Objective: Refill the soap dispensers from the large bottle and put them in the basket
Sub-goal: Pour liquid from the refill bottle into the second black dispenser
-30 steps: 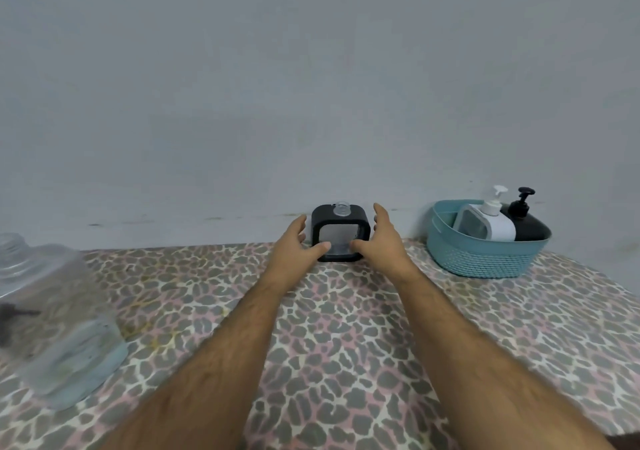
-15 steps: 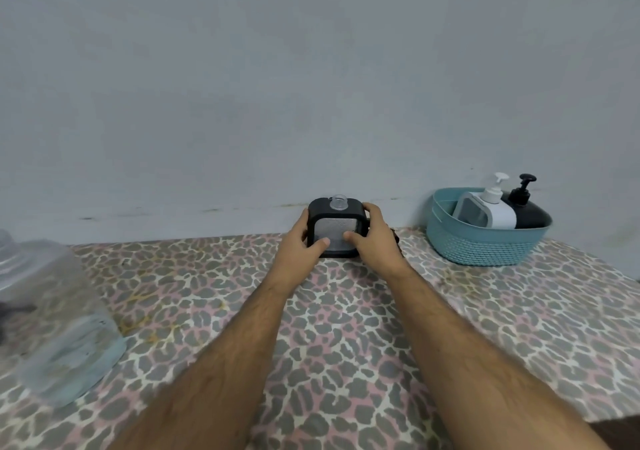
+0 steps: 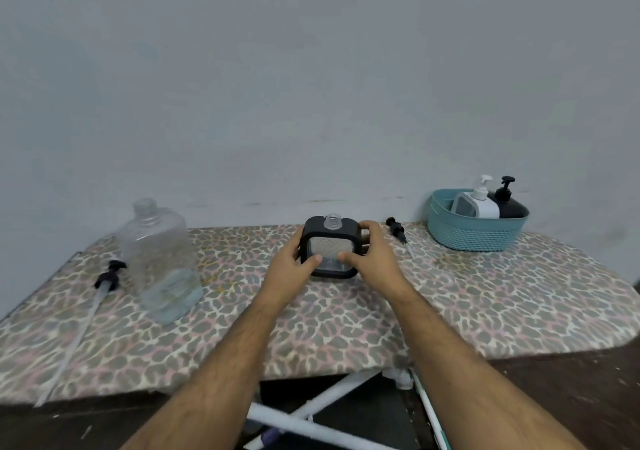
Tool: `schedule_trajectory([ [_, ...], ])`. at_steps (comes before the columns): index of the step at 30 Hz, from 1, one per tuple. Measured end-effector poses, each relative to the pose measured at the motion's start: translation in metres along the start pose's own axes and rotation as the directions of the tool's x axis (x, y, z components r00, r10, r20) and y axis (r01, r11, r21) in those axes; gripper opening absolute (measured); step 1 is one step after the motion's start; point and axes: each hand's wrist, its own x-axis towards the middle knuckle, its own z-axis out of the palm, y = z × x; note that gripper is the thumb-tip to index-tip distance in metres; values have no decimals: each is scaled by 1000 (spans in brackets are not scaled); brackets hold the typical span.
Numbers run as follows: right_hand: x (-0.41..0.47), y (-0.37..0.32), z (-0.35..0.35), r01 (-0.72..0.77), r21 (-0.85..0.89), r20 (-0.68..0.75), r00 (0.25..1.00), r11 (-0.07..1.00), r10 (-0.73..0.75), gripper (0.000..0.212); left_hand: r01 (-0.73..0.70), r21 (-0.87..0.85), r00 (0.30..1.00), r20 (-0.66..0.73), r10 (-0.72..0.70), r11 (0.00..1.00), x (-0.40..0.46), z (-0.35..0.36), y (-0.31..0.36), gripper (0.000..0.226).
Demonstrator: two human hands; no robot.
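both hands, the left hand [image 3: 290,269] and right hand [image 3: 374,259], grasp a square black soap dispenser [image 3: 330,247] with its neck open, mid-table near the wall. refilling seems next: the uncapped large bottle [image 3: 159,259] stands to the left, with room between. the basket [image 3: 476,226] sits far right by the table's curved edge.

No readable text, labels or numbers anywhere.

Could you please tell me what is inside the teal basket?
The teal plastic basket holds a white pump dispenser and a black pump dispenser; its wall hides their lower parts.
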Motion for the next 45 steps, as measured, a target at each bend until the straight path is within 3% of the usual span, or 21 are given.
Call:
schedule_trajectory([
  [13, -57, -26, 34, 74, 33, 218, 973, 997, -79, 70, 41, 13, 998, -43, -40, 999, -72, -47, -3, 70],
  [19, -65, -21, 44, 49, 51, 65, 996, 997, -53, 54, 61, -85, 992, -105, -70, 995, -77, -49, 6, 62],
  [24, -71, -12, 49, 49, 21, -11, 999, 999, -49, 48, 22, -31, 982, -187, -27, 999, -83, -54, 8, 49],
  [30, -78, -8, 54, 75, -32, -27, 997, 997, -76, 54, -45, 103, 897, -434, 86, 994, -102, -62, 13, 23],
  [34, -79, -7, 54, 86, -19, -28, 996, 996, -86, 56, -108, 121, 749, -642, 161, 987, -115, -81, 15, 16],
  [36, -79, -5, 54, 105, -9, -25, 994, 994, -105, 57, -97, 181, 652, -732, 200, 979, -117, -95, 14, 23],
  [39, -83, -3, 57, 127, 20, -21, 992, 992, -127, 60, 11, 260, 550, -808, 212, 966, -113, -116, 10, 55],
  [41, -85, -2, 58, 136, 30, -31, 990, 990, -136, 62, 91, 252, 553, -818, 162, 963, -108, -128, 7, 77],
  [45, -86, 0, 61, 139, 24, -50, 989, 990, -138, 65, 183, 233, 653, -755, 59, 955, -96, -145, -1, 103],
])
